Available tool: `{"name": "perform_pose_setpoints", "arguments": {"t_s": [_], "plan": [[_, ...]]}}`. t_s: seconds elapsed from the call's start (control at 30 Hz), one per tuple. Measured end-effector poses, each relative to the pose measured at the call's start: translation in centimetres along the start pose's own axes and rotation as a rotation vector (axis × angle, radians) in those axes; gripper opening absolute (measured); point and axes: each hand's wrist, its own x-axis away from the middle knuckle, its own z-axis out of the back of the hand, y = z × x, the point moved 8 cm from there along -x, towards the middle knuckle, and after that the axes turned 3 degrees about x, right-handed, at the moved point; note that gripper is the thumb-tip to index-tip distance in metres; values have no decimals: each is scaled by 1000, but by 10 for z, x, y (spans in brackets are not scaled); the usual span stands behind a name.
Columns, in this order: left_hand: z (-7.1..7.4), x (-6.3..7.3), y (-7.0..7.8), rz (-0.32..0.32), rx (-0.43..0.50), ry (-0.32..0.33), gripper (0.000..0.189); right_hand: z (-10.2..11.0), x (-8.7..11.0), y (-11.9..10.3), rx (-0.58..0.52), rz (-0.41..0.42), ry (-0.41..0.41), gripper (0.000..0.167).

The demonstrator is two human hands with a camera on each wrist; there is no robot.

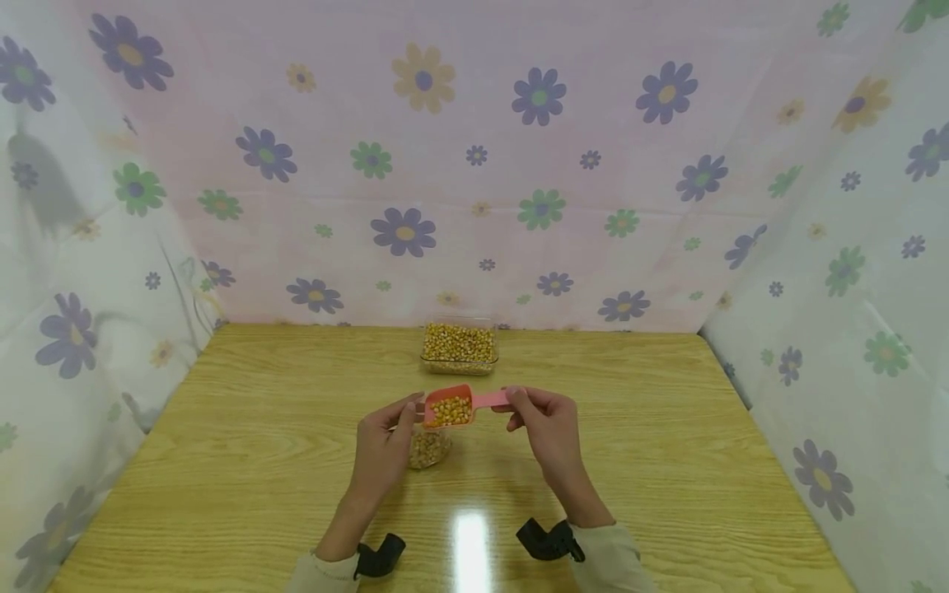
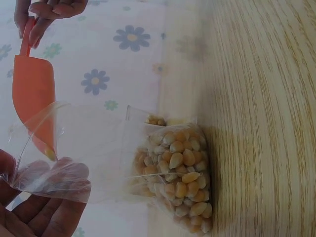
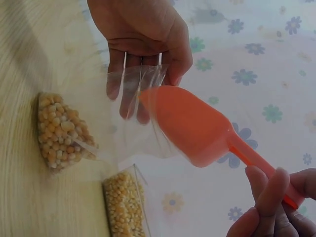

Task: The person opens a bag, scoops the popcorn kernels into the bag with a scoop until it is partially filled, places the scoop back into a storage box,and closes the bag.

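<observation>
A pink-orange scoop carries yellow corn kernels. My right hand pinches the end of its handle. The scoop's front lip is in the mouth of a clear plastic bag, tilted downward, with a kernel at its tip in the left wrist view. My left hand holds the bag by its upper edge, thumb on one side and fingers on the other. Corn kernels fill the bottom of the bag, which stands upright on the table below the left hand.
Behind the hands, a clear rectangular container of corn kernels stands near the back of the wooden table. Flower-patterned cloth hangs behind and at both sides. Black wrist mounts sit at both cuffs.
</observation>
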Motion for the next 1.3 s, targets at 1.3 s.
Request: {"name": "perform_pose_setpoints", "arguments": {"t_s": [1.3], "plan": [[5, -2, 3, -15, 8, 11, 30, 15, -6, -64, 166, 286, 13, 20]]}}
